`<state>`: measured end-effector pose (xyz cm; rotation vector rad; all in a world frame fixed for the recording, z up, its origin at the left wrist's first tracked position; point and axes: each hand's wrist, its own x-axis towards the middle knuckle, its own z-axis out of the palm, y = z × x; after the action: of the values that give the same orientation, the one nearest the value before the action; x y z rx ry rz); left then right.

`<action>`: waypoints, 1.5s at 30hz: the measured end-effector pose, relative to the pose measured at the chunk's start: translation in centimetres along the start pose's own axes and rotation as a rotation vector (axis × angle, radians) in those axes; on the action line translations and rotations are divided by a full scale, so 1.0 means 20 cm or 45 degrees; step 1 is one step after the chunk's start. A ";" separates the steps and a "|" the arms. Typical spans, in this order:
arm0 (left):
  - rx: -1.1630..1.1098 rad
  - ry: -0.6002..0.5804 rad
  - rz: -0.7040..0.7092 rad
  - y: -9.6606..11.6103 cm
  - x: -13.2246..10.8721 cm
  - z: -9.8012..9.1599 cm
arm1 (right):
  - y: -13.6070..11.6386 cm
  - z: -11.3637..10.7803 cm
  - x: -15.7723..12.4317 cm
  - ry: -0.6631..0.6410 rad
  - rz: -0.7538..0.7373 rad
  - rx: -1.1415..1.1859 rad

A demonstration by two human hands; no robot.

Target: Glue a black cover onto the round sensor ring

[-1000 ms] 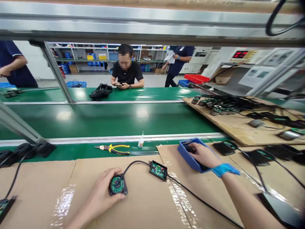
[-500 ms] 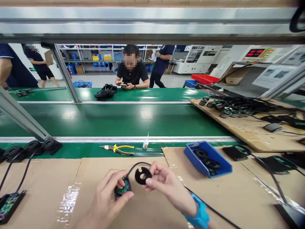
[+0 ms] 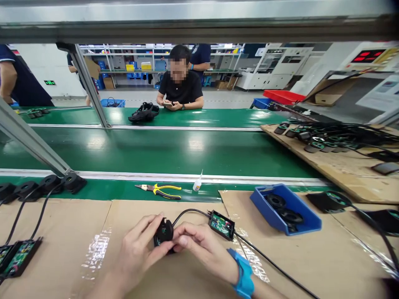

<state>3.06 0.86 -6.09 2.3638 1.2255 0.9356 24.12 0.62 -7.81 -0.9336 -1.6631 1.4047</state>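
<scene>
Holds a round black part (image 3: 163, 233) with a green board inside, low in the middle of the view, just above the cardboard sheet (image 3: 62, 249). Grips it from the left with the left hand (image 3: 137, 253), thumb and fingers curled round its rim. Pinches it from the right with the right hand (image 3: 199, 247), fingertips pressed on its dark top face, possibly a separate cover, though too small to tell. Wears a blue wristband (image 3: 244, 278) on the right wrist. Links by a black cable (image 3: 190, 211), looping up and right from the part, to a small open box (image 3: 222, 225) with a green circuit board, lying on the cardboard just beside the right hand. Further right on the cardboard, a blue tray (image 3: 307, 216) tilted across the sheet, with black ring pieces (image 3: 276, 201) inside. Beyond the hands, on the green strip at the cardboard's far edge, yellow-handled pliers (image 3: 160, 191) and, near them, a small white bottle (image 3: 197, 185) standing upright. At far left, a row of black round parts (image 3: 46, 185) with cables running down to another open board box (image 3: 18, 256). Behind all that, the wide green conveyor belt (image 3: 156, 151), and across it a seated person in a black shirt (image 3: 181, 89), forearms resting on the far bench, both hands round a phone.
</scene>
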 end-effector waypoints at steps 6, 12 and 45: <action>-0.180 -0.380 -0.341 -0.08 -0.03 -0.02 | 0.16 -0.10 0.02 0.064 -0.290 -0.970; -0.150 -0.422 -0.212 -0.06 -0.04 -0.02 | 0.23 -0.03 -0.05 0.251 -0.415 -1.103; -0.176 -0.459 0.449 -0.13 0.02 -0.04 | 0.17 0.06 -0.16 0.520 -0.511 -1.020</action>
<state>1.07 2.81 -6.72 2.5344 0.6034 0.6220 24.71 -2.38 -11.55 -1.1229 -1.9524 0.2238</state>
